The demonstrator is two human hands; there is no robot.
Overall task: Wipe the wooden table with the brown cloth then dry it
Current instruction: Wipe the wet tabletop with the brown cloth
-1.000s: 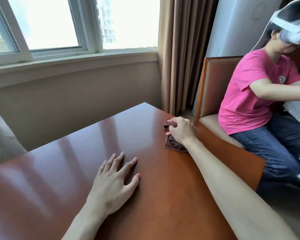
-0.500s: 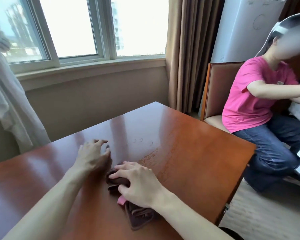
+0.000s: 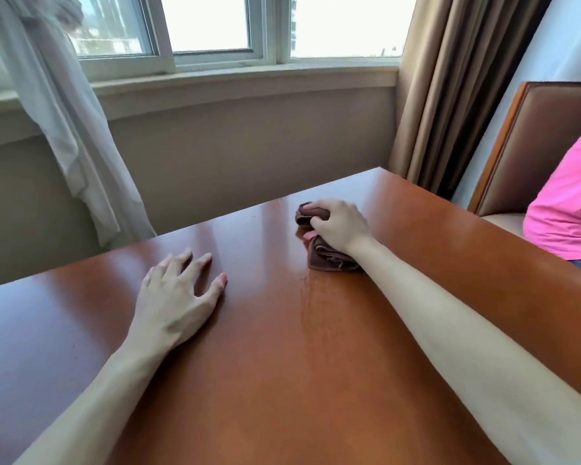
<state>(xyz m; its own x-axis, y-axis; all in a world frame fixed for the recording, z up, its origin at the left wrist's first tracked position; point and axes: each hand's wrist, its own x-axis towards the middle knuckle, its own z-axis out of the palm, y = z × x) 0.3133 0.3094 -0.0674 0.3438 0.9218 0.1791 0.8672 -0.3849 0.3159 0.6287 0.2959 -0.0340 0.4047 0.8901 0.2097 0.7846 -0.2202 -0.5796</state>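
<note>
Our right hand point(image 3: 341, 226) has its fingers point(image 3: 319, 207) curled on the bunched brown cloth point(image 3: 329, 258) at the glossy wooden tabletop's point(image 3: 282, 364) far edge, its length trailing toward us, while our left hand point(image 3: 178, 297) lies flat with fingers spread, well apart.

Head-worn camera looks forward and down, close over the table point(image 3: 282, 380).

One cloth point(image 3: 327, 255), one table point(image 3: 282, 364), two hands.

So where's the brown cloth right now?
In the head view the brown cloth lies bunched on the wooden table, towards its far right part, gripped under the right hand; the left hand rests flat nearer left.
</note>
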